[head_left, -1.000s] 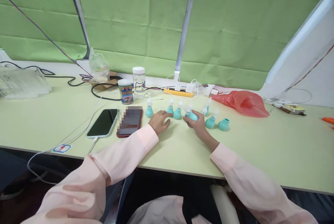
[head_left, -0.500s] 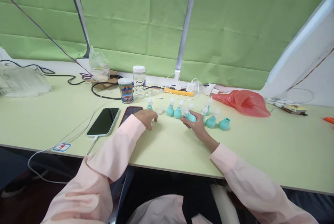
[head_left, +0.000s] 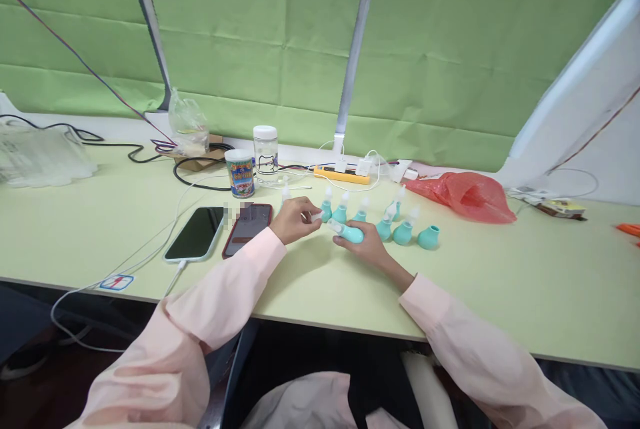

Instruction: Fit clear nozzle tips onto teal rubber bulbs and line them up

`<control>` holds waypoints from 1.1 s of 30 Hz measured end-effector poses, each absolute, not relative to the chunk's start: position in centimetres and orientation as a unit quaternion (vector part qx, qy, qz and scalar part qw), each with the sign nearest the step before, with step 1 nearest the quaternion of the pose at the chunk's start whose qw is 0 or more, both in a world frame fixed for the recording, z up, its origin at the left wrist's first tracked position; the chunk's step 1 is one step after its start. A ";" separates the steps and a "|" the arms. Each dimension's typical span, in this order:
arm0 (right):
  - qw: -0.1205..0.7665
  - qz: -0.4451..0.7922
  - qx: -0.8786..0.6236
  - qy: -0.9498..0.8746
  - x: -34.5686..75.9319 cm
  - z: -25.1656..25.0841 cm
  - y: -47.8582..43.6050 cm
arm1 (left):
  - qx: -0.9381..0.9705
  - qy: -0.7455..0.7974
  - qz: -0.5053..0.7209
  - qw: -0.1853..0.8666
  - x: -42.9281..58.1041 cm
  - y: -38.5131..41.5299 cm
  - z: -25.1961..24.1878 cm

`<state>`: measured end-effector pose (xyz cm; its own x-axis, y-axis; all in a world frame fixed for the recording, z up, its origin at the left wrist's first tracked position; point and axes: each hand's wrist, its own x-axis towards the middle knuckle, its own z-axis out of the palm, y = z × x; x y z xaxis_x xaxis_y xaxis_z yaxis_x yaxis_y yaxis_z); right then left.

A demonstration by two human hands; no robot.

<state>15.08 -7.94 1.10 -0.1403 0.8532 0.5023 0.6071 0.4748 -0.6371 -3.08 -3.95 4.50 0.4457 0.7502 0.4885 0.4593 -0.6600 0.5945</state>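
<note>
Where the head camera looks: a pale green table (head_left: 100, 229), with a red phone (head_left: 247, 229) as landmark.
Left hand (head_left: 294, 219): just right of the red phone, fingertips pinching a small white tip (head_left: 316, 216).
Right hand (head_left: 369, 247): further right of the phone, fingers curled around a teal bulb (head_left: 351, 234) lying sideways, nozzle toward the left hand.
Bulb row (head_left: 385, 225): upright teal bulbs, right of the phone, behind both hands.
</note>
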 end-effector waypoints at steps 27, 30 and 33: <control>0.432 -0.043 -0.540 -0.720 14.7 -0.4 -7.7 | 0.431 0.319 0.543 0.646 -0.3 -4.3 1.0; 0.446 -0.014 -0.534 -0.718 14.6 -0.4 -7.7 | 0.409 0.320 0.525 0.674 -0.3 -4.5 1.0; 0.463 0.037 -0.528 -0.711 14.5 -0.2 -7.8 | 0.410 0.299 0.523 0.685 -0.2 -4.7 1.1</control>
<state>14.47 -7.83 -0.22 -0.0148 0.7851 0.6192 0.7163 0.4403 -0.5413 -0.25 -4.69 1.11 0.2741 0.9615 0.0203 -0.4716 0.1160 0.8742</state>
